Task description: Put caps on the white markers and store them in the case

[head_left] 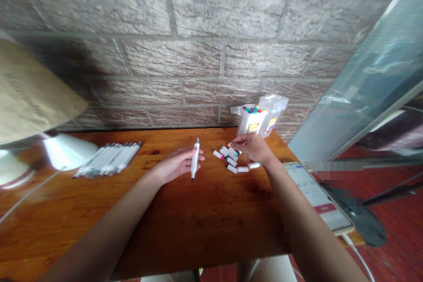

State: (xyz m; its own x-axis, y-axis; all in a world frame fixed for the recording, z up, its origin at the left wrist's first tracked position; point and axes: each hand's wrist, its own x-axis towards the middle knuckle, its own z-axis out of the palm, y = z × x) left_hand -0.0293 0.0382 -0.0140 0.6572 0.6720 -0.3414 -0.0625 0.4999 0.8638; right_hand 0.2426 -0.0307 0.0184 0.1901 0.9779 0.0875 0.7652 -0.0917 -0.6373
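My left hand (180, 164) grips a white double-ended marker (195, 158) between thumb and fingers, held nearly upright. Both of its ends look dark and uncapped. Over a small pile of white marker caps (231, 162) with coloured ends, my right hand (253, 146) is closed in a pinch. At its fingertips shows a cap with an orange end (229, 145), partly hidden by the fingers. Several more white markers (107, 159) lie side by side in a row on the left of the wooden table (198, 216).
Behind my right hand stands a clear plastic case (274, 108) with colourful-ended markers. A phone (322, 200) with a cable lies at the right edge. A white lamp-like object (68, 152) and a brown paper bag (36, 92) are at left. A brick wall (198, 61) backs the table.
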